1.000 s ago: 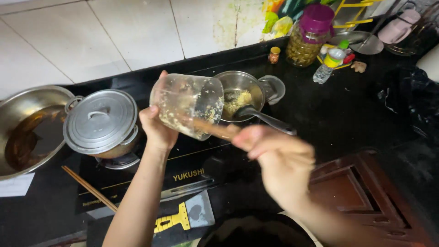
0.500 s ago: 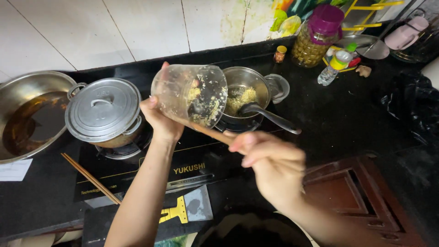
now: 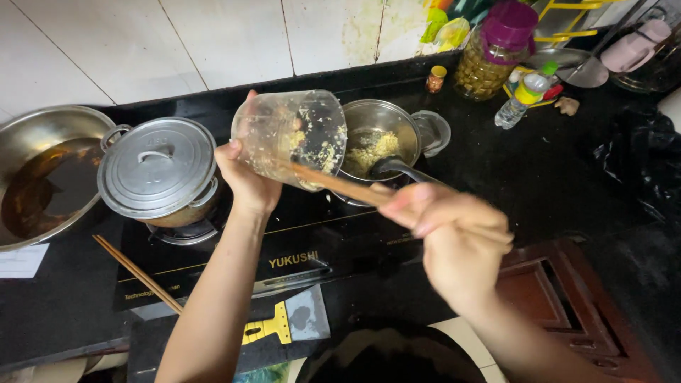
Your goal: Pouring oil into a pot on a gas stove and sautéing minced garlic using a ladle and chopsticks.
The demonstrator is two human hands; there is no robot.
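Note:
My left hand [image 3: 245, 177] grips a clear plastic jar [image 3: 291, 135], tilted on its side with its mouth toward a small steel pot [image 3: 386, 117]. Yellowish minced bits cling inside the jar, and more lie in the pot. My right hand [image 3: 454, 234] holds a wooden stick [image 3: 333, 183] whose tip reaches into the jar's mouth. A black ladle [image 3: 397, 169] rests in the pot, handle pointing to the right.
A lidded steel pot [image 3: 157, 170] sits on the stove to the left, beside a wok [image 3: 42, 177] with dark liquid. Chopsticks [image 3: 138, 273] lie at the stove's front edge. A purple-lidded jar [image 3: 496, 53], small bottles and a steel plate stand at the back right.
The jar has swung closer to the small pot and tipped further over. My right hand has moved right and nearer, keeping the stick's tip inside the jar.

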